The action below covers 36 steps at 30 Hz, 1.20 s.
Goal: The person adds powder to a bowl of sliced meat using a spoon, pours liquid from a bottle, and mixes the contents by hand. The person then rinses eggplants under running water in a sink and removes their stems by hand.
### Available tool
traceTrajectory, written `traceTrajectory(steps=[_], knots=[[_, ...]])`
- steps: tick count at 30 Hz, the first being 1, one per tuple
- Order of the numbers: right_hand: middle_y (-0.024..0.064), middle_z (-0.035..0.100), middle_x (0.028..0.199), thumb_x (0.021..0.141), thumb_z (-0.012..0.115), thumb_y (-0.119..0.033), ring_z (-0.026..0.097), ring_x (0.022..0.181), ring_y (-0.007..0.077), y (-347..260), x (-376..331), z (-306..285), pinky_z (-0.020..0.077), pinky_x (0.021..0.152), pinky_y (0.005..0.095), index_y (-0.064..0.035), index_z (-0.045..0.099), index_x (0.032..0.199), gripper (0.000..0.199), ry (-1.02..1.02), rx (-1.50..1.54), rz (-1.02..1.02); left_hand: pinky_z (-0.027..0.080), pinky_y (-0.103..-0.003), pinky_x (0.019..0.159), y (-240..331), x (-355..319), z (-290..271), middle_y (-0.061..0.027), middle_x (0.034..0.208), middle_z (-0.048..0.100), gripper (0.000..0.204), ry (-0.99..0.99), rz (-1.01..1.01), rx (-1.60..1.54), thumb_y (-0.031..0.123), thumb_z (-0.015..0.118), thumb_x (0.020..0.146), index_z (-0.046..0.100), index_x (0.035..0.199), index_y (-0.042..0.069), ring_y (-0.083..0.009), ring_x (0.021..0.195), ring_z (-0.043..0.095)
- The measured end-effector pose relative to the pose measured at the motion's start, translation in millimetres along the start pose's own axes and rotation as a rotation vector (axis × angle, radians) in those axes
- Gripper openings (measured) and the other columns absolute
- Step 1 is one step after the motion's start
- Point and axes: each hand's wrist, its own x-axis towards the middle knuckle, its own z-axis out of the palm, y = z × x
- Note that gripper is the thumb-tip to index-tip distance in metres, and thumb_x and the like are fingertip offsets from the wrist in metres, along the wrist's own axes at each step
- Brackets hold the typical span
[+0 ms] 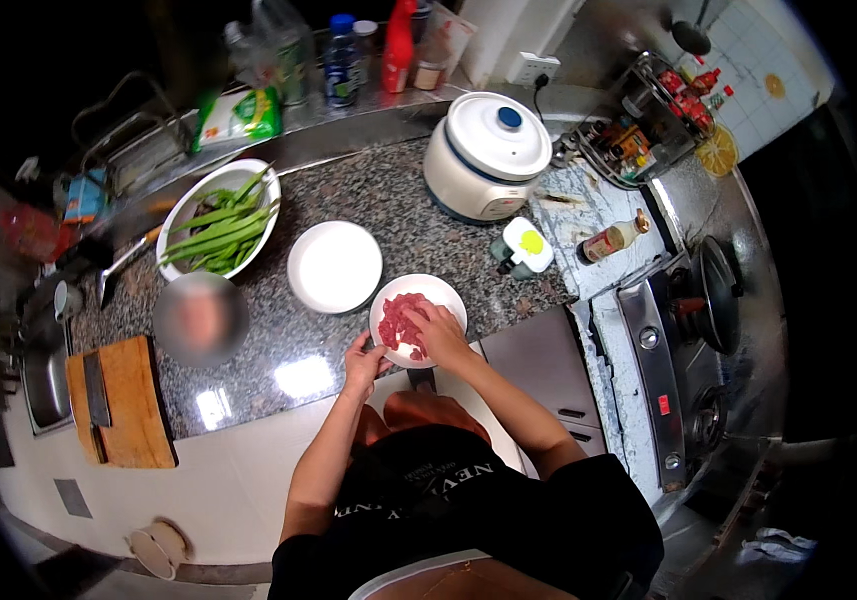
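Observation:
A white plate [445, 292] with pieces of raw red meat [399, 322] sits at the near edge of the speckled granite counter [389, 195]. My right hand [437, 330] rests on the meat, fingers curled into the pieces. At the plate's left rim my left hand [364, 360] holds the edge. An empty white plate [334, 266] lies just to the left and behind.
A white bowl of green beans [219, 225] stands further left, a white rice cooker [487, 155] behind. A wooden cutting board with a cleaver [119, 400] lies by the sink [44, 385]. Sauce bottle [611, 240], small white-lidded container [526, 246], stove with black pan [714, 295] are right.

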Motion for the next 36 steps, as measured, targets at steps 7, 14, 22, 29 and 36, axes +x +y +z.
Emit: traceTrajectory(steps=[7, 14, 22, 29, 36], knots=[[0.0103, 0.054, 0.097, 0.077, 0.053, -0.004, 0.054, 0.085, 0.0209, 79.4, 14.3, -24.1, 0.0438, 0.076, 0.0289, -0.0068, 0.052, 0.107, 0.03, -0.043, 0.94, 0.274, 0.052, -0.027, 0.058, -1.6, 42.5, 41.6, -0.0089, 0.091, 0.057, 0.043, 0.04, -0.006, 0.086, -0.001, 0.056, 0.07, 0.044, 0.111, 0.005, -0.0175, 0.072, 0.059], [0.0073, 0.056, 0.096, 0.087, 0.041, -0.008, 0.054, 0.087, 0.0119, 120.6, 18.1, -54.9, 0.0435, 0.078, 0.0251, -0.0001, 0.048, 0.109, 0.025, -0.168, 1.623, 0.391, 0.051, -0.028, 0.06, 5.2, 52.4, 74.6, -0.0089, 0.091, 0.057, 0.046, 0.151, 0.02, 0.145, -0.001, 0.058, 0.07, 0.043, 0.112, 0.006, -0.0175, 0.07, 0.059], [0.0111, 0.053, 0.105, 0.088, 0.042, -0.015, 0.052, 0.094, 0.0175, 151.2, -18.9, -92.0, 0.0408, 0.085, 0.0305, 0.0018, 0.044, 0.112, 0.03, -0.226, 2.095, 0.343, 0.046, -0.024, 0.062, 38.8, 51.5, 112.4, -0.0085, 0.083, 0.057, 0.03, 0.219, 0.538, 0.861, 0.01, 0.061, 0.074, 0.052, 0.101, 0.001, -0.0132, 0.071, 0.056], [0.0109, 0.052, 0.102, 0.086, 0.042, -0.01, 0.052, 0.092, 0.0184, 197.2, -100.7, -132.2, 0.0409, 0.085, 0.0313, 0.0024, 0.043, 0.11, 0.027, 0.076, 2.086, 0.374, 0.047, -0.028, 0.069, 54.0, 52.5, 294.7, -0.0102, 0.094, 0.054, 0.03, -0.322, 0.637, 0.966, 0.007, 0.062, 0.073, 0.052, 0.101, 0.004, -0.0176, 0.083, 0.055], [0.0117, 0.053, 0.1, 0.086, 0.043, -0.011, 0.053, 0.092, 0.0197, 210.5, -156.3, -144.4, 0.0413, 0.084, 0.0312, 0.0016, 0.043, 0.11, 0.027, 0.38, 2.167, 0.401, 0.045, -0.024, 0.065, -8.3, 54.9, 351.2, -0.0068, 0.084, 0.057, 0.025, -0.527, 0.601, 0.894, 0.006, 0.061, 0.074, 0.054, 0.097, 0.002, -0.0136, 0.073, 0.054]])
